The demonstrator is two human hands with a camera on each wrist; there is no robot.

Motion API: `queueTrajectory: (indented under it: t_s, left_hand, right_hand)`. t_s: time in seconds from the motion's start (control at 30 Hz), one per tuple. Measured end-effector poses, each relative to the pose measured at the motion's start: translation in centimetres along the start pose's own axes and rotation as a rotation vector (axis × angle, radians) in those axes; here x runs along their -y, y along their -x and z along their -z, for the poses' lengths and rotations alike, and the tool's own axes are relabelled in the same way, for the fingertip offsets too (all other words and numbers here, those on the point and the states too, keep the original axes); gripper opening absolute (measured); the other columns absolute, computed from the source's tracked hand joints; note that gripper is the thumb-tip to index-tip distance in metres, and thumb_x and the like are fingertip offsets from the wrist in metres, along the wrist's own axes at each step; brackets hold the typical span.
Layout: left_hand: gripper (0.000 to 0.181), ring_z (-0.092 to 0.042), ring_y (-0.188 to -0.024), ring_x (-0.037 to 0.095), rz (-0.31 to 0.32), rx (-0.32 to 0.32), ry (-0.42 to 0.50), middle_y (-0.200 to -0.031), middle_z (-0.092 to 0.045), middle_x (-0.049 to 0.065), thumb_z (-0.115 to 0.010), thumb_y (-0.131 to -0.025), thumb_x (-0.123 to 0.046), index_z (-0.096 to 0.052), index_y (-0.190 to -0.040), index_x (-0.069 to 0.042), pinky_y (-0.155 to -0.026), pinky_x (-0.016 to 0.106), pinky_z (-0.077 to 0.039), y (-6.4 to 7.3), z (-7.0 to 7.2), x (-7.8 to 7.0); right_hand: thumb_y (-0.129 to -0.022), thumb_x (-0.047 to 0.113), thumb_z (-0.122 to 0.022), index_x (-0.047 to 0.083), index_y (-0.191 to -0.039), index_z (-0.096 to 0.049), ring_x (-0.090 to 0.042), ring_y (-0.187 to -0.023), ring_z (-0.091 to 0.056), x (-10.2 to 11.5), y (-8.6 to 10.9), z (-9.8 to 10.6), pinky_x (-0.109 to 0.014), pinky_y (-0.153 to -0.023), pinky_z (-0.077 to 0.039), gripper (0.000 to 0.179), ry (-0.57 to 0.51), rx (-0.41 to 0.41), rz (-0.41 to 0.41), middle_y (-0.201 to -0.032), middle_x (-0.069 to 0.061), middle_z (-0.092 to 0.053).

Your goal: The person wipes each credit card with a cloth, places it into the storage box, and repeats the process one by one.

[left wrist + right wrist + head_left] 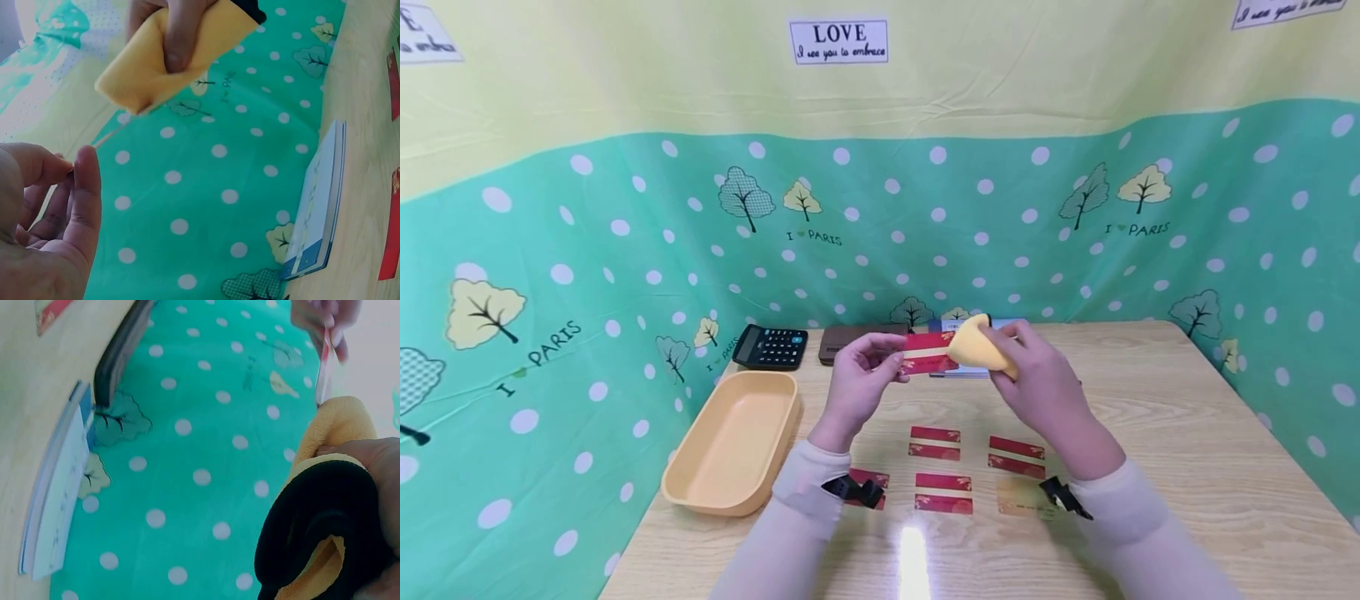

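Just right of center in the head view, a red card with a pale stripe (922, 353) is up off the surface (1157, 433), its right end against the yellow cloth (977, 346). Left hand (859, 382) has its fingers pinching the card's left end; right hand (1041, 373) has its fingers bunched around the cloth. Looks like a wipe to me. If so, I'd want that pinch firm but right out at the end, leaving most of the face free, and I'd stroke lengthwise, away from the left hand, so it doesn't buckle. Go light, since something that thin probably flexes. Can't really tell from the wrist views whether the cloth covers both faces; if not, flip and repeat. Also, mind the laid-out red cards (943, 493) lower in the frame, a sleeve (1150, 521) could drag them.
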State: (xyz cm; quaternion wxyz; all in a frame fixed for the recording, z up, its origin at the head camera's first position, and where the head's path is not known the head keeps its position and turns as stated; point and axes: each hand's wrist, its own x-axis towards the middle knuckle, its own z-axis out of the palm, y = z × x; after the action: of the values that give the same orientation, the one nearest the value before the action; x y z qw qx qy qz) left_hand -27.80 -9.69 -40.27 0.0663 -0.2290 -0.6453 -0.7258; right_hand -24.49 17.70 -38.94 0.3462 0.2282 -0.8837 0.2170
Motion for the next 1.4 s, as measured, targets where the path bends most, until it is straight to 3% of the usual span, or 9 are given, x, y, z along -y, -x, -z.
queueTrajectory:
  t_s: [0.17, 0.37, 0.47, 0.63, 0.9, 1.03, 1.2, 1.4]
  left_hand:
    - [0.022, -0.065, -0.089, 0.022, 0.010, -0.013, -0.005, -0.117, -0.069, 0.017, -0.067, -0.101, 0.001, -0.073, -0.122, 0.002, -0.078, 0.035, -0.067, 0.0, 0.2, -0.3]
    - [0.027, -0.063, -0.091, 0.021, 0.001, -0.018, 0.014, -0.118, -0.066, 0.022, -0.060, -0.099, 0.010, -0.072, -0.123, 0.006, -0.075, 0.033, -0.067, 0.0, 0.3, -0.5]
    - [0.032, -0.064, -0.094, 0.024, 0.000, -0.023, -0.010, -0.118, -0.067, 0.022, -0.058, -0.098, 0.012, -0.072, -0.125, 0.003, -0.077, 0.033, -0.066, 0.0, 0.5, -0.5]
    - [0.026, -0.068, -0.102, 0.031, -0.009, -0.042, -0.058, -0.119, -0.072, 0.014, -0.070, -0.097, 0.004, -0.074, -0.123, -0.001, -0.080, 0.032, -0.066, -0.1, 0.6, -0.3]
    - [0.016, -0.069, -0.089, 0.019, -0.045, -0.085, -0.001, -0.109, -0.065, 0.009, -0.075, -0.096, -0.001, -0.071, -0.105, 0.011, -0.079, 0.029, -0.065, -0.3, 0.4, -0.1]
    - [0.018, -0.068, -0.084, 0.020, -0.025, -0.065, 0.026, -0.105, -0.069, 0.014, -0.072, -0.097, 0.000, -0.067, -0.113, 0.007, -0.077, 0.030, -0.065, -0.3, 0.3, 0.0]
    - [0.039, -0.066, -0.086, 0.027, -0.013, -0.008, 0.031, -0.107, -0.065, 0.017, -0.071, -0.096, 0.006, -0.062, -0.133, -0.002, -0.074, 0.032, -0.065, -0.3, 0.3, 0.0]
    - [0.040, -0.066, -0.085, 0.026, -0.003, 0.018, 0.042, -0.104, -0.065, 0.019, -0.069, -0.095, 0.010, -0.061, -0.134, 0.006, -0.074, 0.034, -0.066, -0.4, 0.3, 0.2]
  right_hand:
    - [-0.082, -0.004, -0.082, 0.007, -0.136, -0.069, -0.030, -0.078, -0.065, -1.3, -0.2, 1.4, -0.047, -0.064, -0.063, 0.057, -0.020, -0.101, 0.003, -0.108, -0.014, -0.062]
    - [-0.080, -0.008, -0.079, 0.006, -0.134, -0.071, -0.027, -0.075, -0.062, -1.9, -0.4, 2.3, -0.044, -0.057, -0.056, 0.057, -0.066, -0.181, 0.019, -0.105, -0.015, -0.064]
    - [-0.079, -0.009, -0.077, 0.007, -0.133, -0.071, -0.027, -0.075, -0.062, -2.0, -0.4, 2.4, -0.045, -0.056, -0.055, 0.056, -0.077, -0.195, 0.026, -0.105, -0.014, -0.064]
    - [-0.079, -0.009, -0.077, 0.007, -0.133, -0.072, -0.027, -0.076, -0.062, -2.1, -0.3, 2.4, -0.045, -0.057, -0.055, 0.057, -0.081, -0.200, 0.028, -0.105, -0.014, -0.064]
    - [-0.078, -0.009, -0.078, 0.007, -0.133, -0.072, -0.027, -0.075, -0.062, -2.1, -0.3, 2.3, -0.045, -0.057, -0.055, 0.058, -0.088, -0.202, 0.028, -0.104, -0.014, -0.064]
    - [-0.078, -0.009, -0.078, 0.007, -0.133, -0.072, -0.027, -0.076, -0.061, -2.0, -0.4, 2.2, -0.045, -0.058, -0.055, 0.058, -0.095, -0.201, 0.026, -0.104, -0.014, -0.064]
    - [-0.078, -0.009, -0.078, 0.006, -0.132, -0.072, -0.026, -0.077, -0.060, -1.9, -0.4, 2.1, -0.045, -0.060, -0.054, 0.056, -0.111, -0.200, 0.022, -0.103, -0.014, -0.065]
    - [-0.078, -0.010, -0.080, 0.007, -0.132, -0.073, -0.024, -0.078, -0.060, -1.6, -0.4, 2.0, -0.041, -0.062, -0.053, 0.057, -0.125, -0.191, 0.014, -0.104, -0.013, -0.065]
